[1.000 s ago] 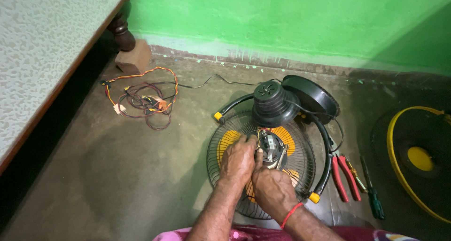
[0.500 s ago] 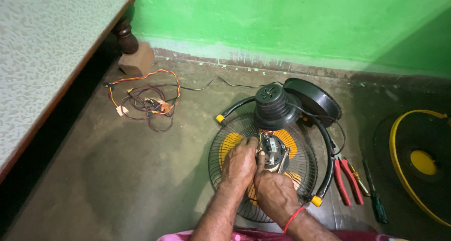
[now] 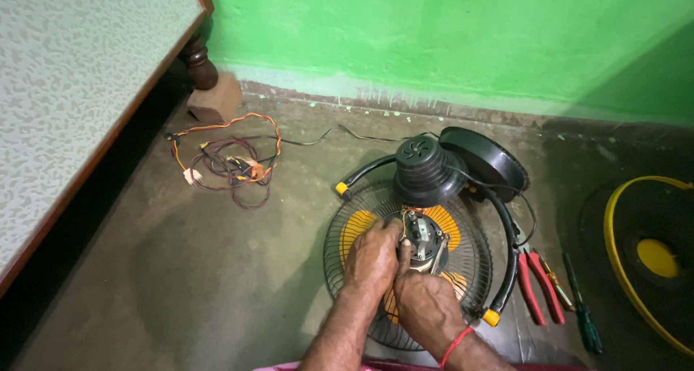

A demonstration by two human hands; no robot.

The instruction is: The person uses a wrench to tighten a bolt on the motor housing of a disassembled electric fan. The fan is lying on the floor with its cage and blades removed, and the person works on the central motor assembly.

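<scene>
A table fan lies dismantled on the concrete floor. Its wire guard (image 3: 340, 252) with yellow blades lies flat, and the bare metal motor (image 3: 426, 237) sits at its centre. My left hand (image 3: 372, 257) is curled over the motor's left side, fingers pressed on it. Just below it, my right hand (image 3: 426, 304), with a red thread on the wrist, grips the motor's lower edge. The two hands touch each other. What the fingertips hold is hidden. A black ribbed motor cover (image 3: 419, 170) stands just behind the motor.
A black round base (image 3: 491, 161) and a curved black tube with yellow caps (image 3: 507, 259) lie to the right. Red pliers (image 3: 538, 284), a green-handled screwdriver (image 3: 583, 314) and a yellow-rimmed guard (image 3: 625, 259) lie further right. Tangled wires (image 3: 231, 165), a brick (image 3: 217, 100) and a table (image 3: 72, 89) are at left.
Both hands stay on the motor with only small finger shifts. The view has drifted slightly; nothing else on the floor has moved.
</scene>
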